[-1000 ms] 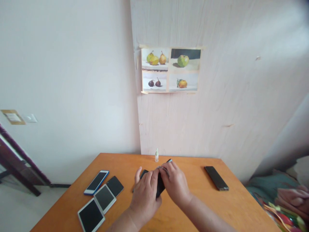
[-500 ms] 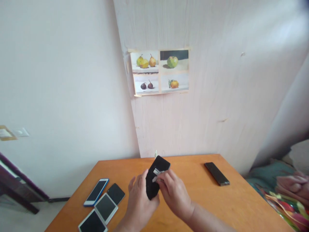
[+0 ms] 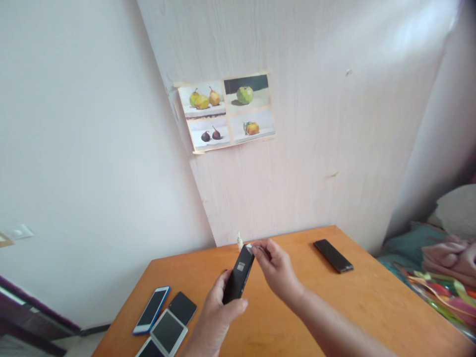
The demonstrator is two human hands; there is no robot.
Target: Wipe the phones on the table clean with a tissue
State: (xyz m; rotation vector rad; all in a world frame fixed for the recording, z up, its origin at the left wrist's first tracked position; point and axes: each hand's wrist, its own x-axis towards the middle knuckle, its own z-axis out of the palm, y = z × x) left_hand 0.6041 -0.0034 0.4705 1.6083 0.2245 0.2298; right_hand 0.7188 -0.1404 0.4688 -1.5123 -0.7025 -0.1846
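My left hand (image 3: 217, 310) grips a black phone (image 3: 238, 277) by its lower end, fingers round one side and thumb at the other. The phone is tilted, and a pale printed label shows on its dark face. At its upper end, my right hand (image 3: 273, 263) pinches a small white piece (image 3: 250, 248), thin like tissue or cloth, against the phone's top corner. My fingers partly cover that piece. Just behind the phone's tip stands a small white bottle (image 3: 239, 241) with a pointed nozzle.
On the left of the orange-brown table (image 3: 286, 317) lie a blue-edged white phone (image 3: 151, 310), a dark phone (image 3: 183, 307) and overlapping white-framed phones (image 3: 169, 332). Another black phone (image 3: 333, 256) rests at the right. A bed with heaped cloth (image 3: 449, 258) is beyond the table's right edge.
My right hand has moved the white piece from the middle of the phone up to its top end. The phone has turned to a narrower angle. My view has tilted and shifted right.
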